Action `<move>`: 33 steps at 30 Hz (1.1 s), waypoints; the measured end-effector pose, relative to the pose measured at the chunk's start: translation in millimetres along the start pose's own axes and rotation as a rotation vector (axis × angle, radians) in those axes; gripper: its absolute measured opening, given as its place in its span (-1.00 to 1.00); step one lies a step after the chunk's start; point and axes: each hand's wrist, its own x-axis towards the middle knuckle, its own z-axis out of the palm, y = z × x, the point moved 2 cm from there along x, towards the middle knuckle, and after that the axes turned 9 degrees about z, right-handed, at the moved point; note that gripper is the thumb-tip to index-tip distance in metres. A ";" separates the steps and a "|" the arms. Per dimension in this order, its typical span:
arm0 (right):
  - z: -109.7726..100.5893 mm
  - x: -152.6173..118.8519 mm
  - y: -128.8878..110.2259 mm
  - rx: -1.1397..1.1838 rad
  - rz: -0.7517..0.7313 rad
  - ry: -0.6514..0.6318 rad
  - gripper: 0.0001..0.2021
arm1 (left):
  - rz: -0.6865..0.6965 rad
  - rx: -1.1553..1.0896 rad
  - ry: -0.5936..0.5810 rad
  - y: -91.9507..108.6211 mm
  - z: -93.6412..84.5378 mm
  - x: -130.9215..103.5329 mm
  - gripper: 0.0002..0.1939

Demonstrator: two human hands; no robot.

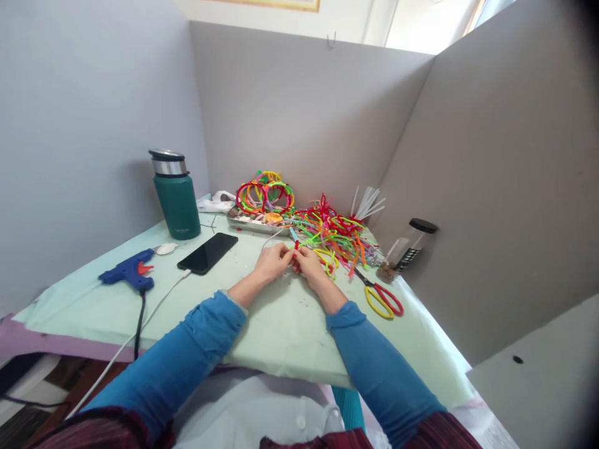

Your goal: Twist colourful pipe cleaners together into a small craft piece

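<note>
My left hand (271,260) and my right hand (309,263) meet over the middle of the table, fingertips pinched together. Between them shows a small red piece of pipe cleaner (296,245), gripped from both sides. A pale blue strip (294,234) sticks up just behind the fingertips; whether it joins the red piece I cannot tell. Beyond my right hand lies a tangled heap of coloured pipe cleaners (327,221), with yellow loops (330,257) close to the knuckles. Scissors (381,299) with one yellow and one red handle rest to the right.
At the left are a blue glue gun (128,271), a black phone (208,252) on a white cable, and a green bottle (176,202). A metal tray (257,227) sits behind my hands beside pipe-cleaner rings (253,197). A clear jar (414,243) leans by the right partition (505,187).
</note>
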 end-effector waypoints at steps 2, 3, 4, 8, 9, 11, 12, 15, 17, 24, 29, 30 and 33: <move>0.2 -0.1 -0.3 -0.004 -0.001 0.002 -0.77 | 0.002 0.002 0.001 -0.4 0.3 0.1 -0.67; 0.3 -0.3 -0.5 -0.006 -0.001 0.002 -0.78 | 0.003 0.002 0.002 -0.6 0.4 0.2 -0.67; 0.4 -0.5 -0.6 -0.006 -0.002 0.002 -0.78 | 0.003 0.001 0.002 -0.7 0.6 0.2 -0.67; 0.4 -1.1 -0.8 -0.005 -0.005 0.000 -0.79 | 0.006 -0.001 0.004 -0.5 0.7 0.2 -0.68; 0.3 -1.1 -0.7 -0.005 -0.003 -0.001 -0.79 | 0.010 -0.002 0.003 -0.3 0.6 0.2 -0.68; 0.2 -0.8 -0.1 -0.008 0.004 -0.004 -0.79 | 0.012 -0.002 0.003 0.1 0.4 0.0 -0.68; 0.1 -0.6 0.2 -0.009 0.006 -0.005 -0.79 | 0.011 -0.002 0.002 0.3 0.3 -0.1 -0.68; -0.1 0.4 1.1 -0.013 0.004 -0.002 -0.79 | 0.009 0.005 -0.004 0.1 0.5 -0.5 -0.68; -0.2 1.0 1.7 -0.019 -0.002 0.000 -0.80 | 0.015 0.010 -0.005 -0.5 1.0 -0.4 -0.69; -0.2 1.0 2.0 -0.066 -0.007 0.007 -0.83 | 0.023 0.037 -0.015 -2.9 4.0 0.6 -0.69; -0.2 1.2 2.7 -0.068 -0.005 0.008 -0.82 | 0.015 0.047 -0.017 -3.6 4.4 0.1 -0.68; -0.2 1.2 2.7 -0.069 -0.007 0.009 -0.82 | 0.015 0.048 -0.017 -3.6 4.4 -0.1 -0.68; 0.0 0.7 2.5 -0.068 -0.009 0.011 -0.83 | 0.013 0.052 -0.020 -3.3 4.3 -0.1 -0.68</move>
